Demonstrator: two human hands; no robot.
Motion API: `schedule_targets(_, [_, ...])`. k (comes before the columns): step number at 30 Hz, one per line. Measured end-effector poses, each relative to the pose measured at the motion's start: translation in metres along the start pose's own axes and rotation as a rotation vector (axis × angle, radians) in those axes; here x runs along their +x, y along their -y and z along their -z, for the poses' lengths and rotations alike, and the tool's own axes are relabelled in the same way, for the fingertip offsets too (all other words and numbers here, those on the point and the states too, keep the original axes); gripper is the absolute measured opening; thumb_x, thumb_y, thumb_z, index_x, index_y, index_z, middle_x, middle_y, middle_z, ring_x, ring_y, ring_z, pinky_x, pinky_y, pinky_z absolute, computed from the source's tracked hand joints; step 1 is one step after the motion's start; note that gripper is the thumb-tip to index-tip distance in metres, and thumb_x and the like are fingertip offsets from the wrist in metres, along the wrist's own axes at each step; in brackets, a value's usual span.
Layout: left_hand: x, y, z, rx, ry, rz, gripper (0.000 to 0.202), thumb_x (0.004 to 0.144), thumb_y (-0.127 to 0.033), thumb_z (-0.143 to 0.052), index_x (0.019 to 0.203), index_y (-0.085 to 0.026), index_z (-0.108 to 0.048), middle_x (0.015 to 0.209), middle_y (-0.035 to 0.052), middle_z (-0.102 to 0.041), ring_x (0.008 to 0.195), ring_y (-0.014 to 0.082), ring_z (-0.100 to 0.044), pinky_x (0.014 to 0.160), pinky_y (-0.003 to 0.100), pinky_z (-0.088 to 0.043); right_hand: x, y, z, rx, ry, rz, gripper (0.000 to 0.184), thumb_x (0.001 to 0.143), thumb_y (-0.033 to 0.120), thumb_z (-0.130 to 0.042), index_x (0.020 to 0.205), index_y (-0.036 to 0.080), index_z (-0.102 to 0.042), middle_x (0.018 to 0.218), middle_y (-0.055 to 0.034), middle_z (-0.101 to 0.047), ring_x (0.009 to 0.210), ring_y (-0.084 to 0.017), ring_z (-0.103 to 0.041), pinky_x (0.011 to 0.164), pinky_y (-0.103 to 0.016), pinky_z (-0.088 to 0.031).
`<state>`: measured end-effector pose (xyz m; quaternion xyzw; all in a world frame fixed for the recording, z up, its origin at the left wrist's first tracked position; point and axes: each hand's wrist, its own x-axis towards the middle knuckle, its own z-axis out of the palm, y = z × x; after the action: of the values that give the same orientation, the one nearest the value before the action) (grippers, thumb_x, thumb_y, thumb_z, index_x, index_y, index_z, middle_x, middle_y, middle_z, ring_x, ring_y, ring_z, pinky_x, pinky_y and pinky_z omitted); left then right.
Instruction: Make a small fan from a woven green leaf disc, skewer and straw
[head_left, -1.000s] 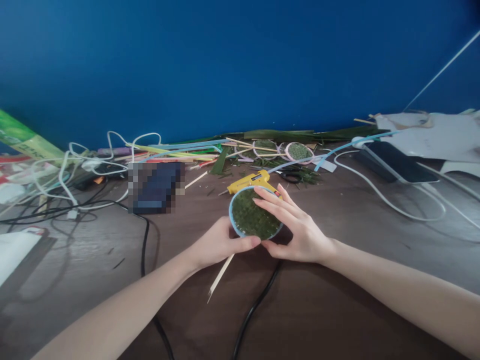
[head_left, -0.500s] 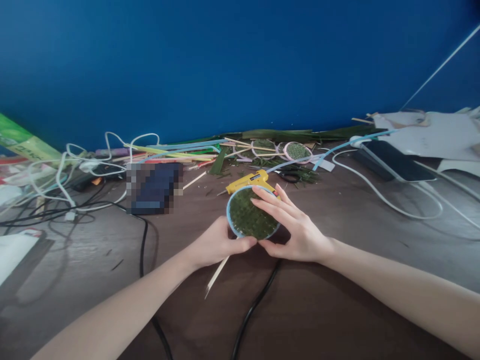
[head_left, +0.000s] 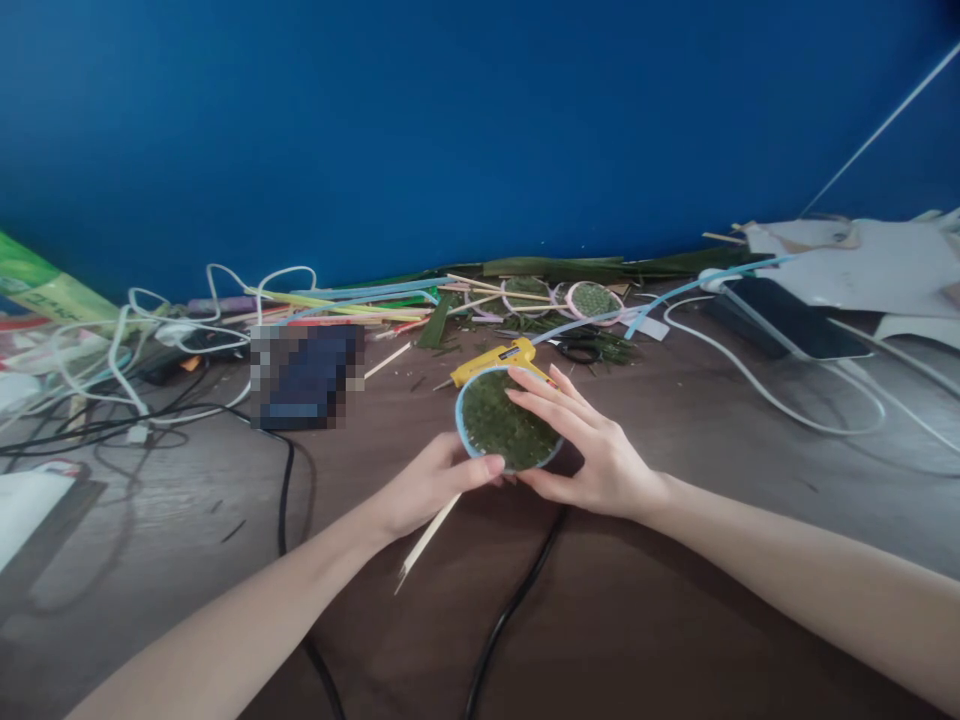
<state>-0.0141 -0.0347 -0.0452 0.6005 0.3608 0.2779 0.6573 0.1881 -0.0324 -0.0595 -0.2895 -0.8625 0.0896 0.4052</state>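
Observation:
A round green woven-looking disc [head_left: 495, 415] with a light blue rim is held tilted between my two hands. My left hand [head_left: 431, 485] grips its lower left edge, thumb over the rim and the other fingers behind it. On the right, my right hand [head_left: 592, 440] lays its fingers across the disc's face, with the thumb at the lower edge. A pale wooden stick [head_left: 430, 540] with a splintered end sticks out below my left hand; whether it joins the disc is hidden. Just behind the disc lies a yellow glue gun [head_left: 491, 362], partly covered.
Similar green discs [head_left: 592, 301], sticks and leaf strips [head_left: 435, 325] lie along the blue wall. A pixelated dark device [head_left: 307, 378] and tangled white cables [head_left: 124, 345] are at left. At right are a dark phone-like device [head_left: 799, 315] and white sheets [head_left: 870, 260]. A black cord [head_left: 517, 605] crosses the front.
The disc has tilted slightly, and my left thumb has moved up onto its face. The stick's free end has swung a little to the left. Both hands keep hold.

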Motion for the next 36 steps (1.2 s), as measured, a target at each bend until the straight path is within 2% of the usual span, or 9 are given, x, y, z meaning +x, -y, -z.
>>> schedule_targets(6, [0.003,0.009,0.006,-0.118,0.028,-0.076,0.041,0.084,-0.047,-0.046,0.07,-0.014,-0.066,0.075,0.0059,-0.065,0.075,0.0164,-0.056,0.08,0.031,-0.041,0.001,-0.004,-0.001,0.024,-0.007,-0.009,0.05,0.084,0.037,-0.053,0.127,0.013,-0.044,0.13,-0.0186,-0.05,0.123,-0.023,-0.044,0.106,-0.048,-0.03])
schedule_targets(12, [0.005,0.011,0.001,-0.248,0.01,-0.114,0.056,0.084,-0.058,-0.036,0.07,-0.013,-0.066,0.071,0.0067,-0.061,0.067,0.0155,-0.053,0.068,0.028,-0.04,-0.003,-0.003,0.003,0.153,-0.025,-0.16,0.052,0.088,0.052,-0.033,0.12,0.015,-0.053,0.121,-0.0134,-0.059,0.114,-0.02,-0.054,0.096,-0.035,-0.043])
schedule_targets(14, [0.006,0.008,-0.001,-0.285,-0.051,-0.12,0.056,0.083,-0.059,-0.036,0.064,-0.014,-0.062,0.06,0.0029,-0.052,0.059,0.0132,-0.046,0.06,0.026,-0.038,-0.004,-0.002,0.005,0.225,-0.043,-0.243,0.054,0.089,0.054,-0.026,0.111,0.017,-0.06,0.112,-0.0108,-0.065,0.102,-0.019,-0.061,0.083,-0.031,-0.05])
schedule_targets(17, [0.007,0.009,-0.001,-0.283,-0.278,-0.239,0.037,0.082,-0.051,-0.046,0.068,-0.017,-0.053,0.057,-0.0034,-0.038,0.053,0.01,-0.035,0.053,0.023,-0.032,-0.006,0.0,0.005,0.313,-0.054,-0.373,0.06,0.091,0.052,-0.019,0.081,0.018,-0.067,0.079,-0.0076,-0.072,0.077,-0.018,-0.066,0.071,-0.029,-0.05])
schedule_targets(20, [0.007,0.011,0.002,-0.083,-0.496,-0.398,0.024,0.077,-0.041,-0.06,0.087,-0.021,-0.051,0.074,-0.0026,-0.045,0.064,0.01,-0.041,0.059,0.021,-0.034,-0.008,0.0,0.005,0.378,0.007,-0.495,0.059,0.091,0.052,-0.019,0.059,0.019,-0.055,0.043,-0.0015,-0.057,0.046,-0.013,-0.057,0.055,-0.026,-0.046])
schedule_targets(22, [0.007,0.011,0.003,0.055,-0.479,-0.383,0.029,0.076,-0.041,-0.062,0.094,-0.021,-0.052,0.08,-0.0008,-0.049,0.071,0.0112,-0.044,0.065,0.022,-0.037,-0.008,-0.001,0.004,0.402,0.056,-0.541,0.055,0.09,0.054,-0.02,0.055,0.02,-0.045,0.036,0.0021,-0.046,0.036,-0.01,-0.048,0.043,-0.023,-0.039])
schedule_targets(27, [0.004,0.002,-0.002,0.297,-0.3,-0.16,0.021,0.079,-0.037,-0.056,0.076,-0.017,-0.057,0.072,-0.0002,-0.052,0.067,0.0126,-0.047,0.063,0.025,-0.037,-0.005,-0.001,0.005,0.388,0.056,-0.505,0.047,0.092,0.048,-0.025,0.055,0.02,-0.034,0.046,0.0043,-0.036,0.041,-0.007,-0.037,0.041,-0.021,-0.031])
schedule_targets(32, [0.003,-0.004,-0.005,0.385,-0.29,-0.143,0.022,0.08,-0.034,-0.054,0.067,-0.017,-0.049,0.065,-0.003,-0.046,0.062,0.011,-0.043,0.06,0.023,-0.035,-0.001,-0.001,0.009,0.343,0.028,-0.332,0.027,0.091,0.032,-0.036,0.077,0.017,-0.054,0.07,-0.0018,-0.057,0.063,-0.012,-0.051,0.059,-0.025,-0.042])
schedule_targets(36, [0.001,-0.007,-0.005,0.433,-0.245,-0.153,0.019,0.08,-0.029,-0.05,0.066,-0.017,-0.047,0.063,-0.0039,-0.043,0.06,0.0099,-0.041,0.058,0.022,-0.035,0.001,-0.003,0.01,0.278,0.023,-0.255,0.014,0.086,0.022,-0.045,0.085,0.017,-0.058,0.08,-0.0052,-0.062,0.077,-0.015,-0.056,0.075,-0.031,-0.044])
